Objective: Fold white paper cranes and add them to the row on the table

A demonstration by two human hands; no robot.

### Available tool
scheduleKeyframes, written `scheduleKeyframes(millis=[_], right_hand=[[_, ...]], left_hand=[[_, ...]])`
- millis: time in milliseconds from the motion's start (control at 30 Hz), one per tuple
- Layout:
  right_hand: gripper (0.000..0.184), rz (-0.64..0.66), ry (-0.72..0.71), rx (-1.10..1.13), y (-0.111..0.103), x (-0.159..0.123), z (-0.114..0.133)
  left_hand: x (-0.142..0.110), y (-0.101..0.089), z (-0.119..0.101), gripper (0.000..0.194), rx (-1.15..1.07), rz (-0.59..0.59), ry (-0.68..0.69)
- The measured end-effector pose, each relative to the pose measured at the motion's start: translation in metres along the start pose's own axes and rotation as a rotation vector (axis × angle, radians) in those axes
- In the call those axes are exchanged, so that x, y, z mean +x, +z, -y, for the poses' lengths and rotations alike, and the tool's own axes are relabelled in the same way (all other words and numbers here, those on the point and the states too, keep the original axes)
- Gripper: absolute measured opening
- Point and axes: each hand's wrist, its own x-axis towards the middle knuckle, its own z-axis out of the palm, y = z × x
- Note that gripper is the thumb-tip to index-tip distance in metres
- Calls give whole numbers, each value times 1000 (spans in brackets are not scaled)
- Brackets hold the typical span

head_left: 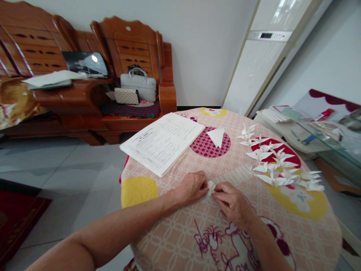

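Your left hand (194, 185) and your right hand (229, 199) are close together, and the fingertips of each pinch one side of a small folded paper (211, 187). It sits between them, over the tablecloth (175, 218); I can't tell if it touches the cloth. It should be very light, a bit stiff where the folds pile up, and easy to rip or crush. Hold it by the folded edges with your fingertips, and be gentle with any thin points. It has small dark marks, too tiny to read.

Past your hands, a folded paper triangle (217, 136) lies on a round purple patch. It looks thin and light too. To your left is a stack of printed sheets (163, 141), with a title and rows of print too blurry for me to read. To your right are many white paper cranes (261, 155). Their wings look easy to bend. Farther back, the tall white cabinet (245, 64) has a small dark screen (266, 35). I can't read any brand name on it.
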Motion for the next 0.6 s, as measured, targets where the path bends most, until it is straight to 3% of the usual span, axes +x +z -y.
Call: scheduleKeyframes(millis=[367,600], right_hand=[[26,15,-37,-79,3,-2,-1],[27,-11,-100,-383,13,-5,9]], left_hand=[[0,0,0,7,15,-4,-3],[0,2,2,8,40,-18,36]])
